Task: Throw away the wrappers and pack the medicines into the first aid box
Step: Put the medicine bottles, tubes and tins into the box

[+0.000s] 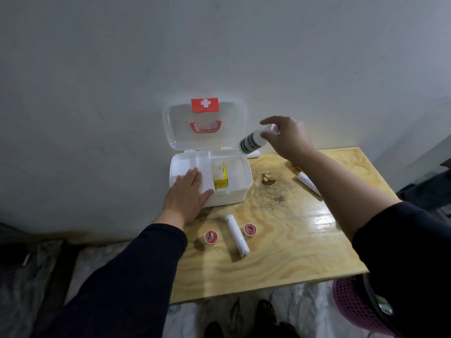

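The white first aid box (pixel 240 189) stands open at the table's back left, its lid (pixel 229 132) leaning on the wall. Inside stands a yellow medicine carton (pixel 220 182). My left hand (pixel 186 197) lies flat on the box's left tray, fingers apart. My right hand (pixel 286 137) holds a white bottle with a green label (pixel 251 141) by its cap, in the air just right of the lid. On the table lie a white gauze roll (pixel 236 235), two red-and-white tape rolls (pixel 211 237) (pixel 250 229), and a white tube (pixel 308 182) under my right forearm.
The wooden table (pixel 292 252) has a dark knot and a small brown scrap (pixel 268 178). A pink mesh bin (pixel 353 303) stands at the table's front right corner. Another white item (pixel 253 154) lies behind the box. My feet show below the front edge.
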{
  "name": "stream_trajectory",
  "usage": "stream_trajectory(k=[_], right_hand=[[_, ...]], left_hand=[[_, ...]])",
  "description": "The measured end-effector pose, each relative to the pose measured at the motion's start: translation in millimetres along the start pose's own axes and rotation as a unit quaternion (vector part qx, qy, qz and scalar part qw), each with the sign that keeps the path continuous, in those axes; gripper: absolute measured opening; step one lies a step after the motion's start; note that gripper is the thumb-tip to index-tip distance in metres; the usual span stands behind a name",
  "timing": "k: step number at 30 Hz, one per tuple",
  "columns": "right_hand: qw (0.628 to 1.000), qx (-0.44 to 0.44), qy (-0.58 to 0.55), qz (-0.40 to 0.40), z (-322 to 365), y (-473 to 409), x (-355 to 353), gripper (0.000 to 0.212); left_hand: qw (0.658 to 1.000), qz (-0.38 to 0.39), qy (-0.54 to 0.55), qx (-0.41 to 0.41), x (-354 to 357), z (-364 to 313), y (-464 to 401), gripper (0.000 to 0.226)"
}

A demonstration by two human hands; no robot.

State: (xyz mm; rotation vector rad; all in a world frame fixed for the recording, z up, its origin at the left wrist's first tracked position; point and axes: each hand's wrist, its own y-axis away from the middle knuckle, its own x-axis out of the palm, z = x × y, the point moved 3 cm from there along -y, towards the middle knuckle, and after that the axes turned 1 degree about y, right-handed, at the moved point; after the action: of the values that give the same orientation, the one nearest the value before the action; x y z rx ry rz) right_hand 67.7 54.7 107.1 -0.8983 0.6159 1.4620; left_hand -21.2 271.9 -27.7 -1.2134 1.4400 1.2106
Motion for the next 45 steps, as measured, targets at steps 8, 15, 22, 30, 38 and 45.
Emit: stream_trajectory(k=[8, 15, 22, 30, 38, 45], right_hand=[[0.995, 0.029, 0.030, 0.090, 11.4, -20.0, 67.3, 0.034], [0.989, 0.021, 0.072, 0.126, 9.1, -20.8, 104.4, 0.041], [0.992, 0.025, 0.048, 0.115, 0.6, -18.6, 113.9, 0.045], [0.994, 0.035, -0.022, 0.101, -3.1, -18.7, 104.6, 0.043], [0.994, 0.073, -0.030, 0.069, -46.9, -9.5, 61.7, 0.028], [0.984, 0.158, 0.036, 0.067, -134.5, 10.6, 29.2, 0.028]], left_hand=[[1.000, -0.006, -0.021, -0.011, 0.4, 0.4, -0.1, 0.071], [0.999, -0.032, 0.024, -0.010, -1.9, -0.1, 1.4, 0.070], [1.000, -0.023, 0.008, -0.009, 3.5, 1.4, -0.3, 0.073], [1.000, -0.005, 0.007, -0.013, -0.5, 0.1, 0.4, 0.073], [0.999, -0.014, -0.028, -0.012, -38.6, -17.9, -15.8, 0.057], [0.994, -0.059, 0.067, 0.070, -75.7, -101.1, -57.3, 0.034]])
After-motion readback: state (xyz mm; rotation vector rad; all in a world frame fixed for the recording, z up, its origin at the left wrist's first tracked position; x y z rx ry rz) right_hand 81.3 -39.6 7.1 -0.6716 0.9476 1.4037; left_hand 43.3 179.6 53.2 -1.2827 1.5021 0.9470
